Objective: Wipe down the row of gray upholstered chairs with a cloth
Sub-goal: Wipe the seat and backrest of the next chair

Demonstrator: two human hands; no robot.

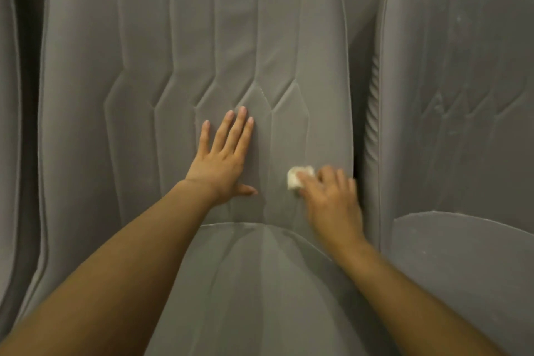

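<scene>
Pressing on the middle chair [173, 52], the left hand [224, 159] lies flat, not holding anything. The right hand [332, 202] grips the small white cloth [296, 180] low on the chair back, near its right edge. The cloth looks soft and light, so hold it bunched up.

No lettering, label or number can be read on the chairs [173, 66] or the cloth [295, 179].

light: dim, warm | blur: right hand [332, 202] smeared by motion | edges: bowed by wide lens
</scene>
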